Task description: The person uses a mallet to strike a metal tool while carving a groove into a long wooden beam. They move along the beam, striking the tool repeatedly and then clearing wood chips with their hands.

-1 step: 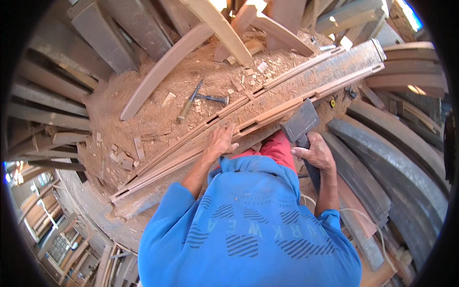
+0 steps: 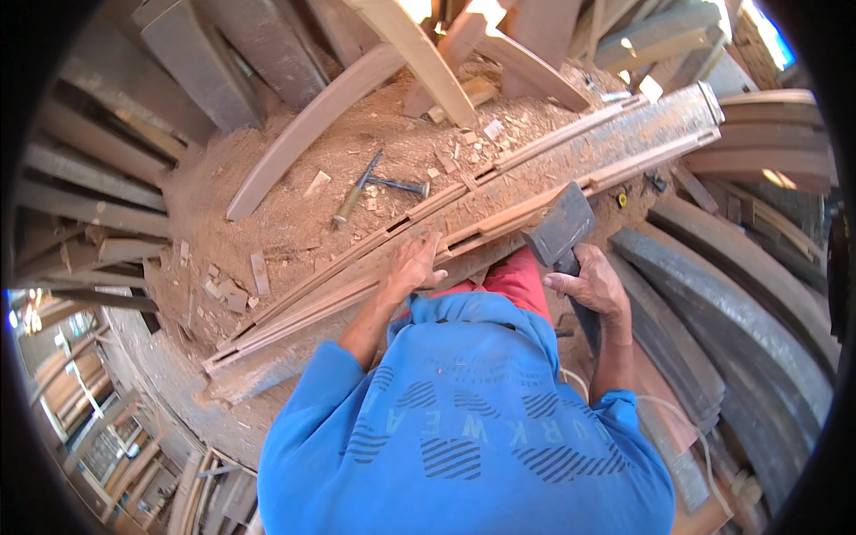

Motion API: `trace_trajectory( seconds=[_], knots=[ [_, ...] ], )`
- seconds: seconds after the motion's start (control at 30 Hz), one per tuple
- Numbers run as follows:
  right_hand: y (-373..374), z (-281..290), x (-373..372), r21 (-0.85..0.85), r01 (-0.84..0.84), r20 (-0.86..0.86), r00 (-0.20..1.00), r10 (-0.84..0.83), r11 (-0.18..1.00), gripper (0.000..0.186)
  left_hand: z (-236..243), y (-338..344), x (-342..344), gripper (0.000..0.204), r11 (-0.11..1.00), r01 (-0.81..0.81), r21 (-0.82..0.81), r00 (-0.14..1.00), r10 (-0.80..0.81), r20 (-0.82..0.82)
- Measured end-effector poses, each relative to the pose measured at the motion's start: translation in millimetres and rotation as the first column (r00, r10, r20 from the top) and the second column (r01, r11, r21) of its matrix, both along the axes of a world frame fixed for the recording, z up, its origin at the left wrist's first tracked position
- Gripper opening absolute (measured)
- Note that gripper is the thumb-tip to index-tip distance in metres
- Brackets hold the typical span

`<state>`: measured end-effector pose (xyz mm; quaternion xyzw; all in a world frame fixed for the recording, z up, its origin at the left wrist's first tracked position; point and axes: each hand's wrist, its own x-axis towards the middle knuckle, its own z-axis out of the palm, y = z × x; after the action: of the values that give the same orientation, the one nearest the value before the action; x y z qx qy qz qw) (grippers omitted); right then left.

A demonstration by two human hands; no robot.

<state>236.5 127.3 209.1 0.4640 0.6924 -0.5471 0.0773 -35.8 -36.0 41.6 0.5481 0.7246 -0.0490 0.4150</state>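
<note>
Long grooved wooden strips (image 2: 499, 223) with cut slots lie slantwise on a dusty beam (image 2: 642, 122). My left hand (image 2: 410, 263) rests on the nearer part of them, fingers apart, holding nothing. My right hand (image 2: 593, 285) grips the dark handle of a heavy mallet-like tool; its blocky grey head (image 2: 562, 223) is just beside the strips, over my lap. Beyond the strips, a wooden-handled hammer (image 2: 348, 205) and a dark metal tool (image 2: 397, 185) lie crossed in the sawdust among small offcuts.
Curved timber pieces (image 2: 299, 134) lie and lean at the back. Dark planks (image 2: 89, 205) surround the left side; stacked curved timbers (image 2: 749, 330) fill the right. A small yellow-and-black object (image 2: 621, 199) sits beyond the tool head. A pale cord (image 2: 687, 421) runs at lower right.
The view has shifted very slightly. My hands and the tool look almost unchanged.
</note>
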Motion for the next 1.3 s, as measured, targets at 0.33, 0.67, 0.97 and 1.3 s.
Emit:
trace_trajectory(
  seconds=[0.33,0.67,0.97,1.3],
  knots=[
    [127,-78,-88,0.205,-0.574,0.312,0.806,0.503,0.793,0.052,-13,31,-64,0.081,0.811,-0.582,-0.063,0.802,0.585,0.118],
    [168,-135,-84,-0.068,-0.639,0.297,0.72,0.627,0.766,0.047,-230,1,-165,0.056,0.731,-0.49,-0.474,0.854,0.294,-0.429],
    [157,-157,-98,0.01,-0.514,0.257,0.83,0.495,0.858,0.046,-197,19,-161,0.042,0.822,-0.497,-0.278,0.835,0.54,0.104],
    [156,-54,-159,-0.086,-0.459,-0.131,0.885,0.447,0.884,0.037,62,49,-62,0.036,0.474,-0.719,0.508,0.653,0.71,0.263]
  ],
)
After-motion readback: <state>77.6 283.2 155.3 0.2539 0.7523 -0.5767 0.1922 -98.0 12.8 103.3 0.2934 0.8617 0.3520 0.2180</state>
